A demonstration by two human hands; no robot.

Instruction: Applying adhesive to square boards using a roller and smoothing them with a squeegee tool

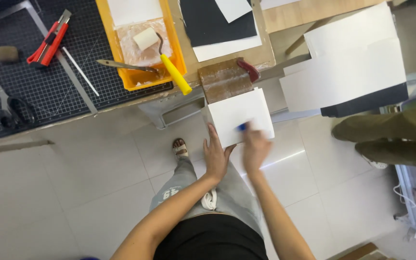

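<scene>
Steadying white box [239, 115], left hand [215, 156] flat, open; right hand [255, 147] blurred, gripping small blue object [242, 127].

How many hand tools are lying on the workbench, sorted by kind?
Paint roller with yellow handle, in the yellow tray: 1
Red utility knife: 1
Scissors: 1
Metal ruler: 1
Flat blade resting on the tray edge: 1
Total: 5

The left hand steadies a white box; the right hand, blurred, holds something small and blue.
</scene>
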